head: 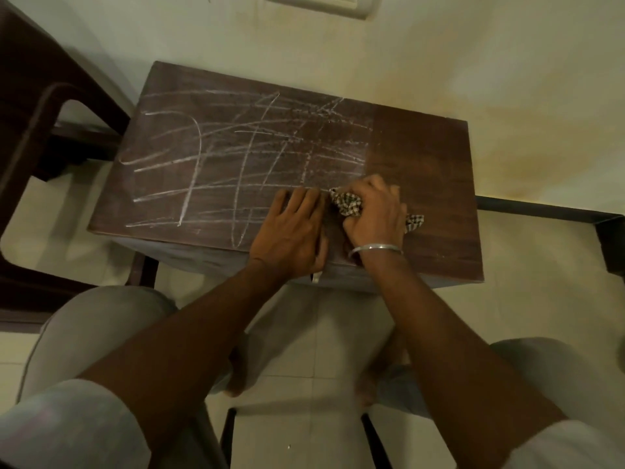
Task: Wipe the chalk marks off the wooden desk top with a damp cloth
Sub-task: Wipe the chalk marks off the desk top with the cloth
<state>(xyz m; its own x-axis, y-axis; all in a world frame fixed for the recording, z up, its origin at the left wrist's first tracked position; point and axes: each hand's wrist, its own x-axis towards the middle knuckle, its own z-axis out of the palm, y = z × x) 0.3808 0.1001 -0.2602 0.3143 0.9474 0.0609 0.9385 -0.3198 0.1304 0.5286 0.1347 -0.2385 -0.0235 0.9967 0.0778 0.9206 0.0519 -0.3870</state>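
Observation:
A dark wooden desk top (429, 157) fills the middle of the head view. White chalk marks (236, 154) criss-cross its left and middle parts; the right third looks free of chalk. My right hand (375, 211), with a metal bangle on the wrist, is shut on a bunched checked cloth (345, 203) pressed on the desk near the front edge. A corner of the cloth sticks out to the right of the hand. My left hand (291, 231) lies flat on the desk just left of the cloth, fingers spread, holding nothing.
A dark plastic chair (37, 130) stands to the left of the desk. A dark metal bar (548, 211) runs along the floor at the right. My knees in light trousers (101, 319) are below the desk's front edge. The wall is close behind the desk.

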